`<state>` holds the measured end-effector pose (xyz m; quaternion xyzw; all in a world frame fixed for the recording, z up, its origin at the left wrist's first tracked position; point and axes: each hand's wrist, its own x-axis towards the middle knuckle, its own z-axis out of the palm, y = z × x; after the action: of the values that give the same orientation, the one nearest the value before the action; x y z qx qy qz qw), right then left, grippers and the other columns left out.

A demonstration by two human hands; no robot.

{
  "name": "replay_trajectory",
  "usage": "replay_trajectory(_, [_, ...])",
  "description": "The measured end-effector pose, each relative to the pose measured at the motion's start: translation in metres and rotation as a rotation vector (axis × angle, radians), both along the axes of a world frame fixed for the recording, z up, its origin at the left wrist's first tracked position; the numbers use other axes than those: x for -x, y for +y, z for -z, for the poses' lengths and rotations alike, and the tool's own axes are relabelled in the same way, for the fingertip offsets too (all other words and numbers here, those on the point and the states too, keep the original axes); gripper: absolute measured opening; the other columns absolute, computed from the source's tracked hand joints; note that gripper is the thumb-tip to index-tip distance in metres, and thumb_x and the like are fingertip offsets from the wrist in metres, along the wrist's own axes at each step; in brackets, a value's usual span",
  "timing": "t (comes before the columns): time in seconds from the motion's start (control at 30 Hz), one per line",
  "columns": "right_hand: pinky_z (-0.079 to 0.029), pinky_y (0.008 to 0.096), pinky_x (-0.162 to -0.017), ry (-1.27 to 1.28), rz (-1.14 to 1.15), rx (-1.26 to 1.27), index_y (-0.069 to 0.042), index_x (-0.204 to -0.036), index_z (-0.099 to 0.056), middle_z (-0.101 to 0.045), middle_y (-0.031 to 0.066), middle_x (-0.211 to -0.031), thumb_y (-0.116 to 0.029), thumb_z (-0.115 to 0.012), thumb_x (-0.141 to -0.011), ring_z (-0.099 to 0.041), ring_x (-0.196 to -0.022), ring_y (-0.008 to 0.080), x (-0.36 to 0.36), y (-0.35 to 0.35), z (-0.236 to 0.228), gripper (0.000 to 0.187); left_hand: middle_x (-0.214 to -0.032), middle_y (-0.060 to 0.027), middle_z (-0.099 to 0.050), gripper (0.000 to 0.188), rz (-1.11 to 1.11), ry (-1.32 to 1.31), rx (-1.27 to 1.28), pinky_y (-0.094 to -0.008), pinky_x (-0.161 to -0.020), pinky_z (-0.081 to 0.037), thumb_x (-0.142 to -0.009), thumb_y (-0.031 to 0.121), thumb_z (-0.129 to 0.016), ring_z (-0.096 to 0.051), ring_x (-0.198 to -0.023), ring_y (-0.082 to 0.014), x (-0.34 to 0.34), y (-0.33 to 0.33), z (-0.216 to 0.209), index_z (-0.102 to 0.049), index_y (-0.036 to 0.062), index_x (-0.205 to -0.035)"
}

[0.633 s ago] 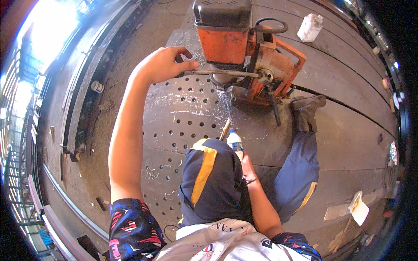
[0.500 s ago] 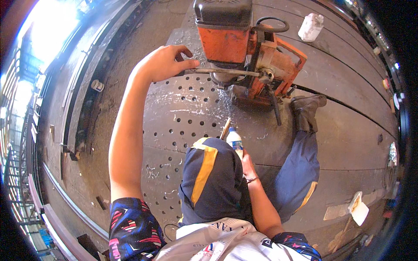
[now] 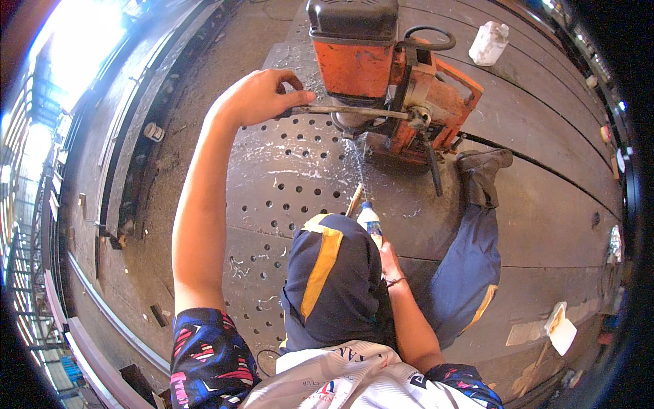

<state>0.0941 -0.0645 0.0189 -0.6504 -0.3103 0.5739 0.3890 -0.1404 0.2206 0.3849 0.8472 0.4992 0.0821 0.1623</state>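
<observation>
Hands well apart. Left hand point(image 3: 271, 99) curls loosely around outer end of lever point(image 3: 361, 111) projecting from orange drilling machine point(image 3: 351, 69). Right hand point(image 3: 388, 260), partly hidden by knee point(image 3: 327, 262), grips bottle point(image 3: 370, 222) nearer body, blue cap point(image 3: 367, 205) toward machine.

Orange machine point(image 3: 354, 71) with a black cover point(image 3: 352, 20)
White bottle point(image 3: 370, 223), blue cap point(image 3: 366, 205) and label; navy trousers point(image 3: 357, 273) with yellow stripes point(image 3: 321, 273); black sleeve point(image 3: 212, 358) patterned in blue, pink and white; grey steel plate point(image 3: 252, 184) dotted with dark holes point(image 3: 286, 206).
</observation>
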Motion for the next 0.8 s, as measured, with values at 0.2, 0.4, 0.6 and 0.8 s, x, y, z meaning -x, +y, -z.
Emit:
replay_trajectory(0.2, [-0.053, 0.0347, -0.073, -0.014, -0.029, 0.033, 0.002, -0.108, -0.066, -0.072, 0.0108, -0.092, -0.02, -0.071, -0.078, -0.068, -0.081, 0.0194, 0.0, 0.0, -0.002, 0.037, -0.079, -0.0158, -0.072, 0.058, -0.05, 0.01, 0.115, -0.0364, -0.065, -0.055, -0.086, 0.059, -0.066, -0.07, -0.067, -0.0209, -0.004, -0.004, -0.008, -0.071, 0.0067, -0.11])
replay_trajectory(0.4, [-0.053, 0.0345, -0.072, -0.067, -0.003, 0.039, 0.001, -0.105, -0.067, -0.072, 0.0105, -0.09, -0.019, -0.071, -0.078, -0.067, -0.079, 0.0183, 0.001, 0.001, -0.007, 0.034, -0.076, -0.0143, -0.072, 0.06, -0.063, -0.015, 0.153, -0.0347, -0.06, -0.055, -0.085, 0.06, -0.067, -0.069, -0.059, -0.019, -0.002, -0.003, -0.006, -0.071, 0.0042, -0.108])
replay_trajectory(0.6, [-0.053, 0.0355, -0.077, -0.021, 0.0, -0.051, 0.0, -0.111, -0.064, -0.072, 0.0102, -0.096, -0.017, -0.073, -0.078, -0.068, -0.085, 0.0201, 0.001, 0.001, -0.016, 0.038, -0.071, -0.0117, -0.07, 0.059, -0.067, -0.011, 0.202, -0.0333, -0.057, -0.054, -0.087, 0.058, -0.066, -0.067, -0.057, -0.0173, -0.003, -0.001, -0.006, -0.072, 0.0017, -0.102])
replay_trajectory(0.8, [-0.053, 0.0351, -0.078, -0.137, -0.033, -0.07, -0.001, -0.113, -0.063, -0.072, 0.0098, -0.098, -0.016, -0.075, -0.079, -0.068, -0.085, 0.0201, 0.001, 0.004, -0.028, 0.039, -0.07, -0.012, -0.07, 0.062, -0.086, 0.0, 0.205, -0.0334, -0.057, -0.055, -0.085, 0.062, -0.066, -0.068, -0.057, -0.0176, 0.0, -0.001, -0.004, -0.073, 0.0019, -0.1])
